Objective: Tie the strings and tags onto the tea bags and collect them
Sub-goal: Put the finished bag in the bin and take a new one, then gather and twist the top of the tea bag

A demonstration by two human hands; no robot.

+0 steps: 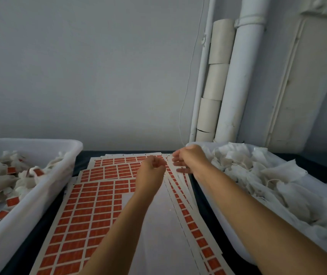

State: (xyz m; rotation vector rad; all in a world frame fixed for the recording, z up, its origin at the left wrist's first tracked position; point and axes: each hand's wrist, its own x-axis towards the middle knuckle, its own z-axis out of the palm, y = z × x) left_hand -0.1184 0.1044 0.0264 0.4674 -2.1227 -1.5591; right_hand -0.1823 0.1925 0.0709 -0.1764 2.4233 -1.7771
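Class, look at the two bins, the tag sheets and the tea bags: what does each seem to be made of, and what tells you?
Bins: probably plastic, white and slightly see-through, with smooth rounded rims.
Tag sheets: likely paper, flat and matt, printed with red-orange rectangles.
Tea bags: apparently thin filter paper or gauze, white, crumpled and soft-looking.

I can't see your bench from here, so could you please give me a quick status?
Left hand curled, right hand loosely open, both over the red-tag sticker sheets. Tagged tea bags in the left white plastic tub, untagged in the right one. Nothing blocking.
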